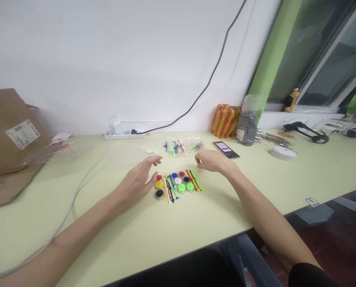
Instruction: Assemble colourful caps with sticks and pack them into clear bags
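Observation:
A cluster of small coloured round discs [178,183] and thin coloured plastic sticks [169,190] lies on the pale green table [136,231]. My left hand [137,181] hovers just left of the cluster, fingers spread and holding nothing. My right hand [212,161] rests just right of and behind the cluster, fingers curled in a pinch on a tiny yellow piece [198,166] that I cannot make out. A clear bag of more coloured sticks [180,146] lies behind the cluster.
A phone [225,150] lies right of the bag. A power strip [124,133] with a dark cable sits by the wall. A brown paper bag [10,131] stands at left, a striped orange bag [225,119] and grey packet [246,127] at back right, a white roll [283,152] further right.

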